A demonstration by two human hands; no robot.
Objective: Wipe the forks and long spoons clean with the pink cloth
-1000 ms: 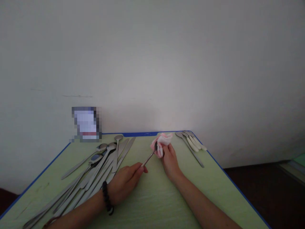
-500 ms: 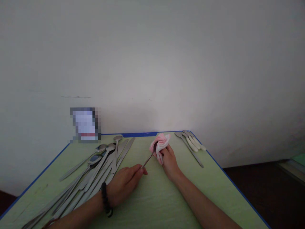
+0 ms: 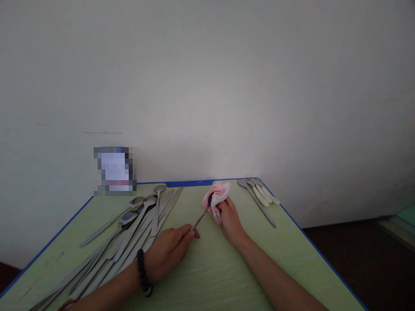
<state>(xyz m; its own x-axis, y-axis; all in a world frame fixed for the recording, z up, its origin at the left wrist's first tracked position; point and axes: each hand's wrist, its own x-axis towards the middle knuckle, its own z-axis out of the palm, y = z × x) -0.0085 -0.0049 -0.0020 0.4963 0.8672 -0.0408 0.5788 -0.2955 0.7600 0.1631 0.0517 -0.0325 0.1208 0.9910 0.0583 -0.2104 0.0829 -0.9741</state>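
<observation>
Above the middle of the green table, my left hand (image 3: 175, 248) is closed round the handle of a metal spoon (image 3: 200, 221). The spoon tilts up and away to the right, its bowl resting in a pink and white cloth (image 3: 218, 196). My right hand (image 3: 231, 221) is closed on that cloth, which wraps round part of the bowl; its fingertips are hidden behind the folds. Left of my left hand lies a spread of metal spoons and knives (image 3: 129, 233), partly covered by my forearm.
At the right of the table (image 3: 220, 276) lie a long metal spoon (image 3: 257, 203) and several white-handled pieces of cutlery (image 3: 264, 194). A pixelated upright object (image 3: 115, 168) stands at the back left corner. The wall (image 3: 207, 95) rises behind the table's blue edge.
Hands, spoon and cloth keep almost the same pose. The whole view has shifted very slightly; nothing was taken up or let go.
</observation>
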